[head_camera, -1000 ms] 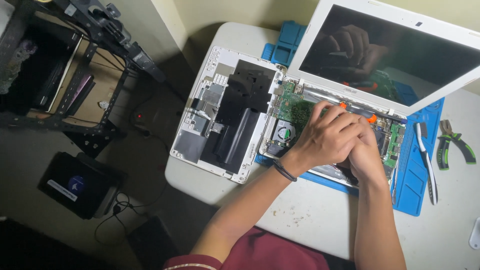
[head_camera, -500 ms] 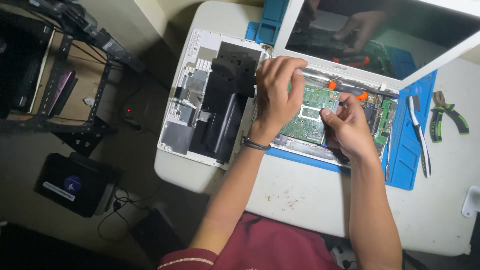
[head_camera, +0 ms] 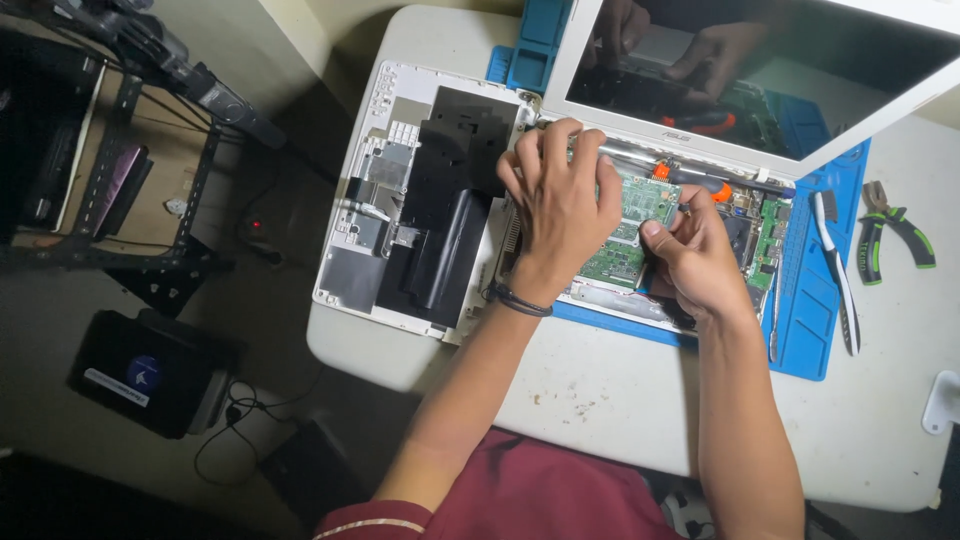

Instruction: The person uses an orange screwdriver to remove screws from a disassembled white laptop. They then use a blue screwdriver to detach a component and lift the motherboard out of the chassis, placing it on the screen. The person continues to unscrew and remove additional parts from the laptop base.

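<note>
Our left hand (head_camera: 562, 205) has slid left, now flat on the green circuit board (head_camera: 640, 225); right hand (head_camera: 695, 262) grips a screwdriver (head_camera: 690, 180) (loosely).

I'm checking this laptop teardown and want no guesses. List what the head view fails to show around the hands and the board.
- Head view: the left hand covers part of the green circuit board, so what its fingertips touch is hidden.
- The right hand hides what it grips.
- The orange-handled screwdriver has its tip under the hands.
- The laptop screen is cut off by the top edge.
- Board parts are too small to identify.
</note>
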